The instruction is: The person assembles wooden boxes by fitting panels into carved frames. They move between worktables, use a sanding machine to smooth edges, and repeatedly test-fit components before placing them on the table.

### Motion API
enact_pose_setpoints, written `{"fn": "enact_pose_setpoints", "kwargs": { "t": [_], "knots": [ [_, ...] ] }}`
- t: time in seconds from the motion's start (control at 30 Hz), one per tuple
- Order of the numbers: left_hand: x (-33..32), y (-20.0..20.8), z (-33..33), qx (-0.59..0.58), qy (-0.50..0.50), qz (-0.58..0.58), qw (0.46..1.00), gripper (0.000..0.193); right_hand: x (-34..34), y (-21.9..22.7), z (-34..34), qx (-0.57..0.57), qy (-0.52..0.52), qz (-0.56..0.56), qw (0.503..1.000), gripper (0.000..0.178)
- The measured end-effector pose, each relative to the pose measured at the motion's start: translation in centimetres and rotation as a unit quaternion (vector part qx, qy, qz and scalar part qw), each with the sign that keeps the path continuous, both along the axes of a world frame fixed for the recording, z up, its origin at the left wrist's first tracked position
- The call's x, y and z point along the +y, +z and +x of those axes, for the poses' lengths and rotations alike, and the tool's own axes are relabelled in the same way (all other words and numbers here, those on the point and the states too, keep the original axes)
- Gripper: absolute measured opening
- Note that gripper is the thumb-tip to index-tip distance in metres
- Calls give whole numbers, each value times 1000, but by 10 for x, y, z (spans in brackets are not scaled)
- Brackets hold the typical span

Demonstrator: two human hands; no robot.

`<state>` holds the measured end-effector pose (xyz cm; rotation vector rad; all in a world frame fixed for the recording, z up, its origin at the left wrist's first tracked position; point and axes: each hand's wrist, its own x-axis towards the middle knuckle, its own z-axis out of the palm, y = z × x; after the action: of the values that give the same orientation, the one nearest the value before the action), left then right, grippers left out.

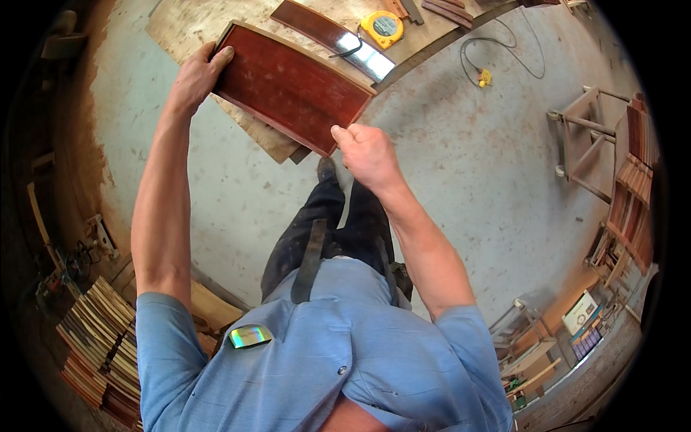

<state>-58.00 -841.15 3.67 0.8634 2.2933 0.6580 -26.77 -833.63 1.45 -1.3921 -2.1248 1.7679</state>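
Observation:
Between my two hands is a shallow reddish-brown wooden drawer (288, 86), its inside facing up and its thin rim showing all round. My left hand (198, 78) grips the far left end, thumb over the rim and fingers hidden behind it. At the near right corner my right hand (366, 153) is closed on the edge, thumb on top. Just beyond the drawer a glossy brown wooden board (317, 27) lies on the worktable (194, 21). A yellow tape measure (382, 29) sits beside that board, with a dark strap or hook next to it.
Wooden strips (448, 11) lie at the table's far edge. A dark cable with a yellow plug (485, 78) trails on the floor at the right. Wheeled racks (586, 137) and stacked wood (633, 194) stand farther right. More stacked wooden pieces (101, 338) are at the lower left.

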Motion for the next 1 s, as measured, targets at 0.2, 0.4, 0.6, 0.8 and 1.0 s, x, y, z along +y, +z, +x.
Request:
{"fn": "enact_pose_setpoints", "kwargs": {
  "t": [0.2, 0.4, 0.6, 0.8, 1.0],
  "knots": [
    [-2, -2, -2, -22, 0, 9, 1000, 46, 2, 2, -1, -22, 27, 7, 999, 44],
    [1, -7, -5, -18, 21, 31, 999, 42, 5, 8, 0, -14, 9, -39, 999, 44],
    [-1, -18, -11, -62, 46, 64, 995, 38, -2, -4, 3, 5, -13, -27, 1000, 43],
    [2, -13, -8, -78, 53, 70, 993, 38, 1, -3, 2, 6, -1, 4, 1000, 42],
    [-4, -24, -17, -143, 109, 102, 978, 46, -1, -1, 0, -9, -1, 6, 1000, 42]
  ]
}}
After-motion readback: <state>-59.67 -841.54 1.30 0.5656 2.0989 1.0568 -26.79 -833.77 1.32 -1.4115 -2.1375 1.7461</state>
